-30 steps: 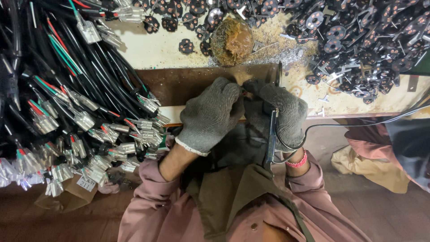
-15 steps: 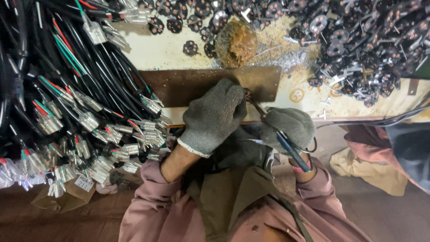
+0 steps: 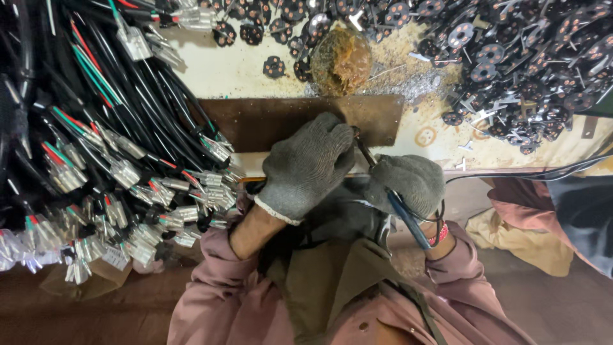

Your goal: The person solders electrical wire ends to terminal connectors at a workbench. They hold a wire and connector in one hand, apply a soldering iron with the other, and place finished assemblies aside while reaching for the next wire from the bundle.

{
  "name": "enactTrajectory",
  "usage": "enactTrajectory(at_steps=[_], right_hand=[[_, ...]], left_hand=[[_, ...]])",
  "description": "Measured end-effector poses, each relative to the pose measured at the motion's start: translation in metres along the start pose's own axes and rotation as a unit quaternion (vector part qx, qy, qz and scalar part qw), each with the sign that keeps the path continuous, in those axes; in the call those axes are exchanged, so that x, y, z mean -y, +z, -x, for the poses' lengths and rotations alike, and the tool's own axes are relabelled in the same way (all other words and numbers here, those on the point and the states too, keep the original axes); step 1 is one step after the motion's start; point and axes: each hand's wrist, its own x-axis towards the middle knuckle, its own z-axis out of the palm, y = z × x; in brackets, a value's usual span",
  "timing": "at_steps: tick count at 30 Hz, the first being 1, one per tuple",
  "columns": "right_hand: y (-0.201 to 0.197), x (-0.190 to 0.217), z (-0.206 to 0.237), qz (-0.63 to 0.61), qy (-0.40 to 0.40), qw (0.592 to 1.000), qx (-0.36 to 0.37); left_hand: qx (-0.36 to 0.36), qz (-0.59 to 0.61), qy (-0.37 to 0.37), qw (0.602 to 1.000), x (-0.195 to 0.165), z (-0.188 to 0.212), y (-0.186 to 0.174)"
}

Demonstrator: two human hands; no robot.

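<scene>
Head view, looking straight down: both hands wear grey knitted gloves and meet at the middle of the frame, over the near edge of the bench (image 3: pixel 255 70); the left hand (image 3: pixel 306 167) is curled into a loose fist, knuckles up, fingers closed on something small that the glove hides, so I cannot tell what it grips; the right hand (image 3: pixel 405 182), just beside it and touching it at the fingertips, is closed around a blue-handled soldering iron (image 3: pixel 399 211), whose thin metal tip slants up and left to the point where the two hands meet; a brown board (image 3: pixel 268 121) lies flat on the bench just above the hands; above it, at upper centre, sits a rusty brown lump (image 3: pixel 341 61) among pale filings; a big bundle of black cables (image 3: pixel 83 140) with red and green wires and clear plastic connectors fills the left of the frame; a heap of small black round discs (image 3: pixel 523 57) with metal pins fills the upper right; pink sleeves (image 3: pixel 211 281) show at the bottom, and a black cord (image 3: pixel 530 174) runs off to the right edge.
</scene>
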Motion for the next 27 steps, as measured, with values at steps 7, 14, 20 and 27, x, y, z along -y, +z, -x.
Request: enactTrajectory(at_steps=[7, 14, 20, 27], right_hand=[[0.010, -0.007, 0.019, 0.027, 0.049, 0.998, -0.034], [0.012, -0.017, 0.043, 0.062, 0.118, 0.991, -0.028], [0.007, -0.008, 0.021, 0.094, 0.023, 0.995, -0.024], [0.000, 0.006, -0.008, 0.040, 0.037, 0.998, 0.018]], left_hand=[[0.000, -0.012, 0.000, 1.000, 0.001, 0.002, 0.007], [-0.005, -0.022, -0.018, 1.000, 0.001, 0.001, 0.013], [0.002, -0.024, -0.015, 1.000, 0.001, -0.001, 0.011], [0.038, 0.012, -0.025, 0.999, -0.005, -0.004, -0.002]])
